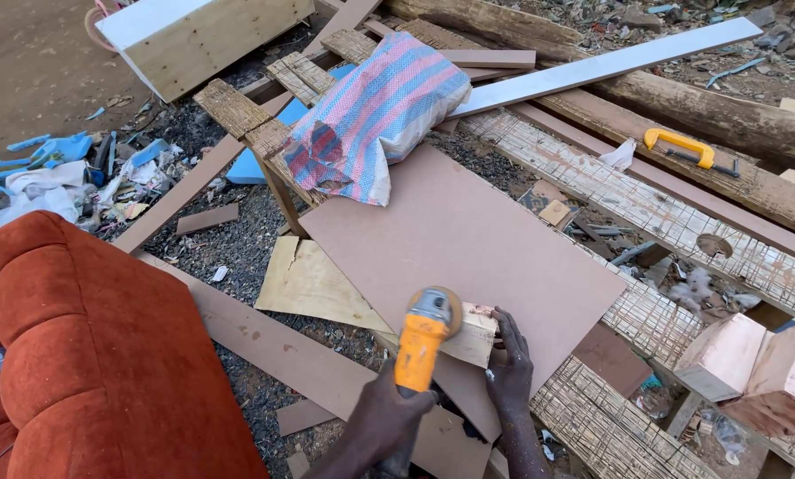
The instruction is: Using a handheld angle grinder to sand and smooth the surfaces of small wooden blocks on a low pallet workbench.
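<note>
The left hand (388, 417) has its fingers wrapped around the orange angle grinder (421, 341), disc set on the near-left end of a small wooden block (473, 333), whose far-right end the right hand (511, 372) pins with spread fingers to the brown board (468, 239).

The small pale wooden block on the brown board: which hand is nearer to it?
Right. The right hand rests its fingers against the small pale wooden block, holding it down. The left hand sits lower left, gripping the orange angle grinder, whose head meets the block.
</note>
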